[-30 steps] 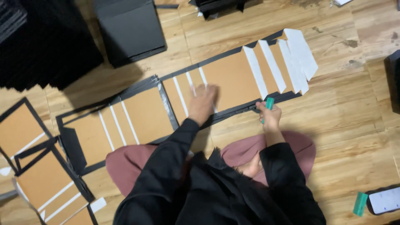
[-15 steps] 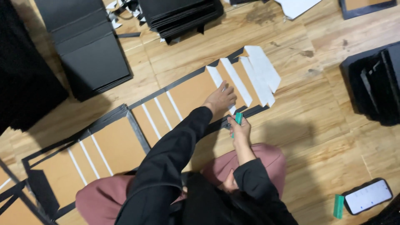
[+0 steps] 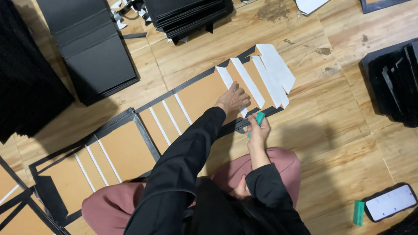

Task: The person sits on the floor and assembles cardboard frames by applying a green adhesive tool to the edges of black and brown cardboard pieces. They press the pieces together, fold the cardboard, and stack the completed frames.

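The left hand (image 3: 233,99) lies flat, fingers spread, on the long brown cardboard sheet (image 3: 202,93) in the middle of the frame on the wooden floor (image 3: 339,113). The right hand (image 3: 258,130) is closed around a small green scraper (image 3: 259,118) at the sheet's black lower edge (image 3: 270,114). It looks like the step of rubbing that edge down flat, and the next push calls for the flat hand to keep the sheet from sliding.

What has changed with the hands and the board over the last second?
Little, apart from the camera's shift. The left hand stays flat on the brown board, having edged along it toward the white folded strips. The right hand keeps its grip on the small green tool at the board's black edge. The phone lies unmoved.
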